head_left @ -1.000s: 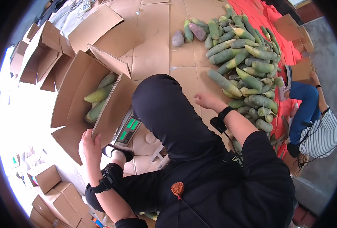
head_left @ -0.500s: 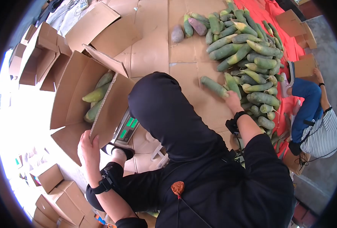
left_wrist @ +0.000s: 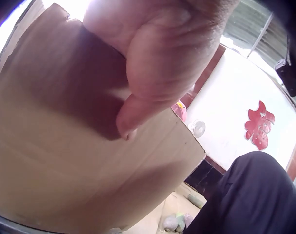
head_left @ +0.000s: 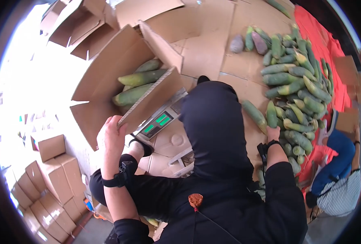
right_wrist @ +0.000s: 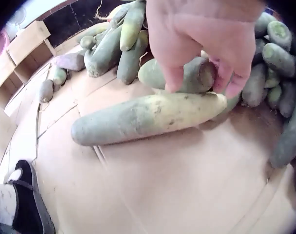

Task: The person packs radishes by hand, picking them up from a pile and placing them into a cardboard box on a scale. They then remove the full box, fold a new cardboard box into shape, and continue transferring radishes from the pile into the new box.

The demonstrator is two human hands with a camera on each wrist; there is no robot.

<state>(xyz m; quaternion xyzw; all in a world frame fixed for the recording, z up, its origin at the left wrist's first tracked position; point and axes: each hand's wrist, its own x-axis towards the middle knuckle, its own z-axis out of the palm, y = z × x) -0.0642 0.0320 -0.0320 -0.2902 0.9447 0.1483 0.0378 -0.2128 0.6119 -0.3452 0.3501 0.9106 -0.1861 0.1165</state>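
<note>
My left hand grips the edge of an open cardboard box, its thumb on the outer face of the flap. Several green radishes lie inside the box. At the near edge of the radish pile, my right hand holds one end of a green radish. The right wrist view shows thumb and fingers around that radish. Just in front of it a longer, pale-tipped radish lies on the cardboard, close under the fingertips.
A scale with green displays sits beside the box. The radish pile spreads over cardboard and a red sheet. Empty boxes stand back left, more boxes front left. Another person sits at right.
My right hand has reached forward to the pile and taken hold of a radish. The long radish now lies apart from the pile. My left hand stays on the box; the head view has turned.
</note>
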